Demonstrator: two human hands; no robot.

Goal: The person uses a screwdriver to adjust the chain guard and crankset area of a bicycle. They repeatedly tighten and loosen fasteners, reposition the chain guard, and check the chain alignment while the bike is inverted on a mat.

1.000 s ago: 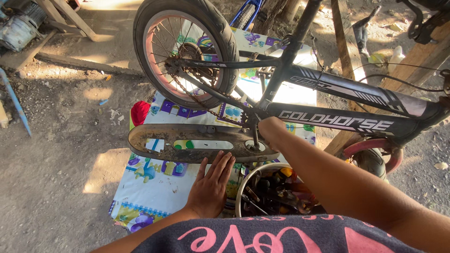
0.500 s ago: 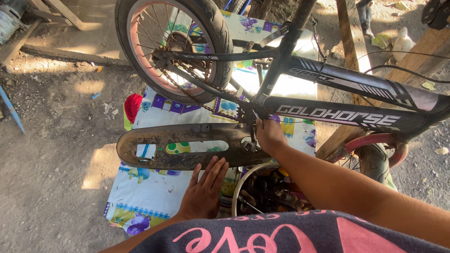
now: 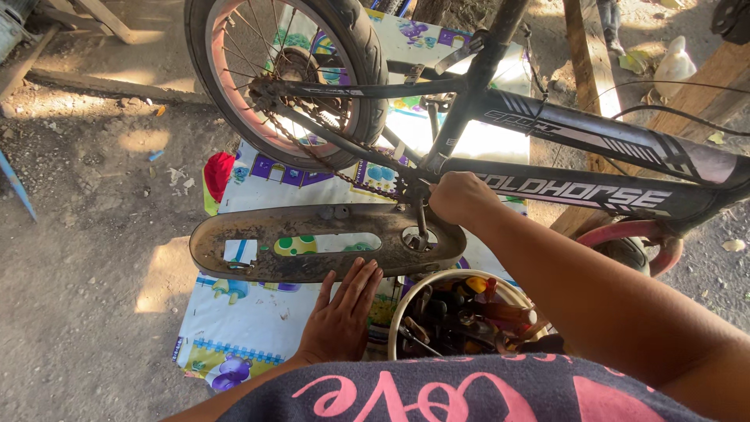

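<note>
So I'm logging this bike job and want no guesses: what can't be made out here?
- Right hand, head view: its fingers curl away by the crank, so any grip is hidden.
- Bucket of tools: the near rim is covered by the shirt, and the tools are too jumbled to tell apart.
- Bicycle: the front end is cut off by the right edge.
- Left hand: flat by the chain guard; contact is unclear.

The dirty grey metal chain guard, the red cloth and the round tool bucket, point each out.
Dirty grey metal chain guard (image 3: 312,270): head view, lower rail.
Red cloth (image 3: 219,172): head view, middle.
Round tool bucket (image 3: 406,301): head view, pale left rim.
</note>
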